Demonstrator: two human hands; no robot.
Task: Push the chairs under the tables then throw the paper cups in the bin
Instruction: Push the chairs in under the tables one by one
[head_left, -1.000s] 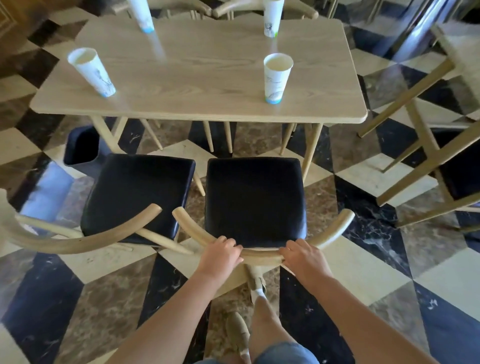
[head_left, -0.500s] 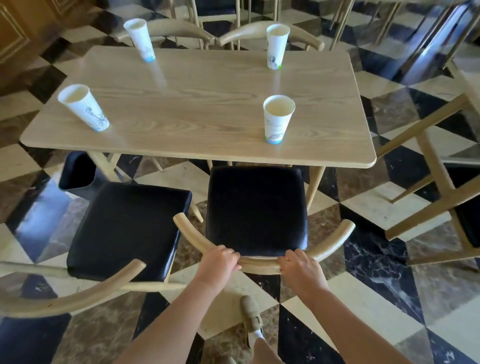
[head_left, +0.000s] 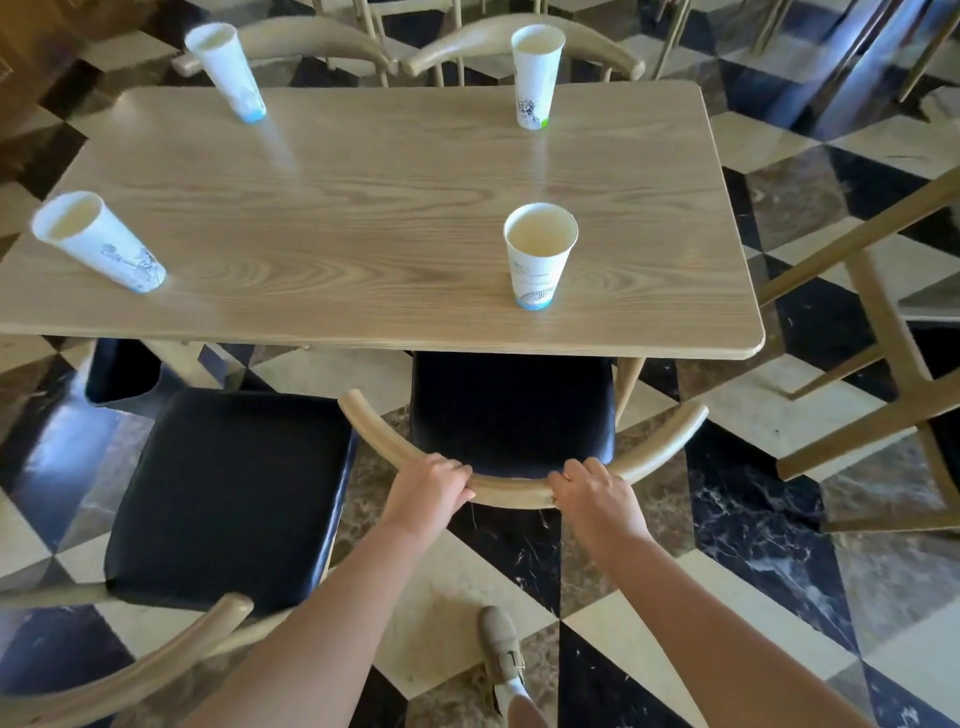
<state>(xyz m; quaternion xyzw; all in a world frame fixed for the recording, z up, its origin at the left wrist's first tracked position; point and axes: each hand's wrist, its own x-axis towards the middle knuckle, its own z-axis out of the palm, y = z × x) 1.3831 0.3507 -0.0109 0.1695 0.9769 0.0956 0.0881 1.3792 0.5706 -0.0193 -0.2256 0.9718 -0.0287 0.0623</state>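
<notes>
step: chair-pushing stage; person pushes the right-hand chair (head_left: 511, 410) toward the table (head_left: 374, 208)
left hand: left hand (head_left: 428, 488) clamped over the curved wooden backrest (head_left: 511, 491), fingers wrapped on top of the rail
right hand: right hand (head_left: 597, 496) clamped on the same rail, just right of centre
chair position: front part of the black seat is under the table edge; rear part and the backrest are out in the open
second chair: left-hand chair (head_left: 228, 493) well clear of the table, seat fully exposed, angled slightly; not touched
far chairs: two backrests (head_left: 519, 44) visible beyond the far table edge, look tucked in
cups: four paper cups upright on the table; near-right cup (head_left: 537, 257), near-left cup (head_left: 98, 241), far-left cup (head_left: 226, 70), far-right cup (head_left: 535, 75); none touched
bin: dark container (head_left: 122, 371) on the floor under the left table edge, probably the bin; partly hidden
next move, judged: a bit more forward push until the rail nears the table edge, keep both arms clear of the table leg (head_left: 628, 379); then release and shift to the left-hand chair
progress, judged: early; one chair nearly in, one to go, cups all pending
</notes>
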